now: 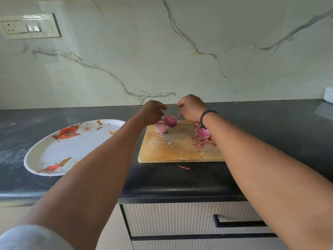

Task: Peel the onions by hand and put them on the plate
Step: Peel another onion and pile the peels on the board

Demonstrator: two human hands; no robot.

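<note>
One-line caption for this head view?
Both hands reach over onions on a cutting board; flowered plate bare at left.

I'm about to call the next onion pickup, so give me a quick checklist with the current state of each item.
1. Plate within reach, left of the cutting board: ok.
2. Plate holds any peeled onions: not ok.
3. Onions on the board: ok.
4. Left hand free: cannot tell.
5. Right hand free: cannot tell.
6. Loose peels contained: not ok, one scrap lies on the counter.
</note>
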